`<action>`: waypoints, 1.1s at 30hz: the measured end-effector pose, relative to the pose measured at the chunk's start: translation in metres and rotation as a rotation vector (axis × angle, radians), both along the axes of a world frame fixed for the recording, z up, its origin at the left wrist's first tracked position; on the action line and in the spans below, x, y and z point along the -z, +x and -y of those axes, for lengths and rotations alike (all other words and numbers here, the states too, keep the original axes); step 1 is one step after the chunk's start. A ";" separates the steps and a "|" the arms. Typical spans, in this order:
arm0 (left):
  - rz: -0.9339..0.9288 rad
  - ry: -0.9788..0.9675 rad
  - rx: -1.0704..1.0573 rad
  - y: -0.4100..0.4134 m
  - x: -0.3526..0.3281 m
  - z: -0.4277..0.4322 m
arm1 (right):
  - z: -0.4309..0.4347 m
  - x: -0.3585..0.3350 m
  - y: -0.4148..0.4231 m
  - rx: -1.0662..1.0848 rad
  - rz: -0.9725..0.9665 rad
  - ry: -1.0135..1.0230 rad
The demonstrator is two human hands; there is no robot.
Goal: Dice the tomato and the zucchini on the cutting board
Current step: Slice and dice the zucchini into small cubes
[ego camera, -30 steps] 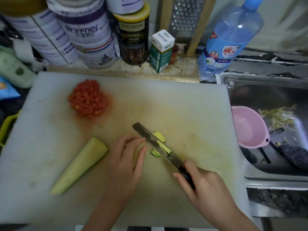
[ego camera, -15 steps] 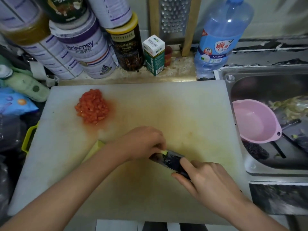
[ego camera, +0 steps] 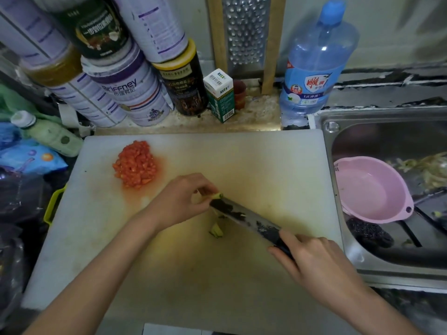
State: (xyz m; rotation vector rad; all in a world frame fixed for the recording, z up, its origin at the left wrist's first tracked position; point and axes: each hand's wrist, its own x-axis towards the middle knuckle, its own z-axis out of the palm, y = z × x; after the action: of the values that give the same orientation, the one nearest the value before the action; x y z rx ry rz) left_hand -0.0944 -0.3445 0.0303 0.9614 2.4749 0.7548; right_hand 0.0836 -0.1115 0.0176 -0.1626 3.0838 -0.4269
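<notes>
Stacked tins (ego camera: 130, 93), a small green carton (ego camera: 221, 95), a grater (ego camera: 244, 32) and a blue bottle (ego camera: 314, 61) line the back of the counter (ego camera: 261, 114). A pink bowl (ego camera: 370, 189) lies in the sink (ego camera: 387, 112).

white cutting board (ego camera: 278, 165) on tabletop, diced tomato pile (ego camera: 135, 164) at far left. right hand (ego camera: 316, 264) grips knife (ego camera: 249, 220) handle, blade angled toward left hand (ego camera: 183, 199). left hand fingers (ego camera: 205, 189) pinch zucchini bit (ego camera: 217, 196) at blade tip. cut zucchini piece (ego camera: 216, 230) below blade. pink bowl (ego camera: 370, 189) in sink (ego camera: 338, 122) at right.
</notes>
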 end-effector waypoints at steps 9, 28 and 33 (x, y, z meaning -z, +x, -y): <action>-0.050 -0.087 0.105 0.000 0.039 -0.007 | -0.015 0.010 0.004 0.182 0.034 -0.097; -0.022 -0.014 0.747 -0.056 0.069 -0.007 | 0.081 0.005 0.019 0.684 0.084 -0.245; -0.204 0.070 0.803 -0.052 0.080 -0.002 | 0.099 0.007 0.019 0.768 0.097 -0.303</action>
State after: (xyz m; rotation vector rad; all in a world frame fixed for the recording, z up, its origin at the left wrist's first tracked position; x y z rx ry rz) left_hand -0.1464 -0.3421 -0.0495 1.9485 1.9267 0.4738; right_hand 0.1030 -0.2108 0.0108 1.0242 2.8415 -0.8733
